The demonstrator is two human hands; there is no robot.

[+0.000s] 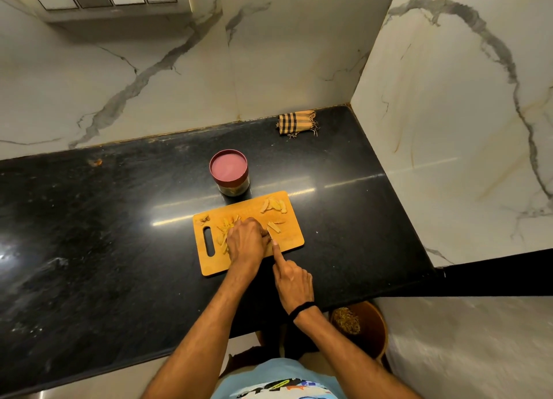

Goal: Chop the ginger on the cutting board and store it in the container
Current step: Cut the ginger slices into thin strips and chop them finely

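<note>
A wooden cutting board (291,237) lies on the black counter. Ginger strips lie on it: one pile (223,232) under and left of my left hand, slices (273,204) at the far right corner, a few pieces (274,226) beside the blade. My left hand (247,243) presses down on the ginger with curled fingers. My right hand (291,277) grips a knife (270,234), index finger stretched along its spine; the handle is hidden in the hand. A container with a pink lid (229,171), closed, stands just behind the board.
A folded checked cloth (296,123) lies at the back by the marble wall. The black counter (104,234) ends at its front edge near my body. A brown bin (363,327) with scraps stands on the floor at the right, below the counter.
</note>
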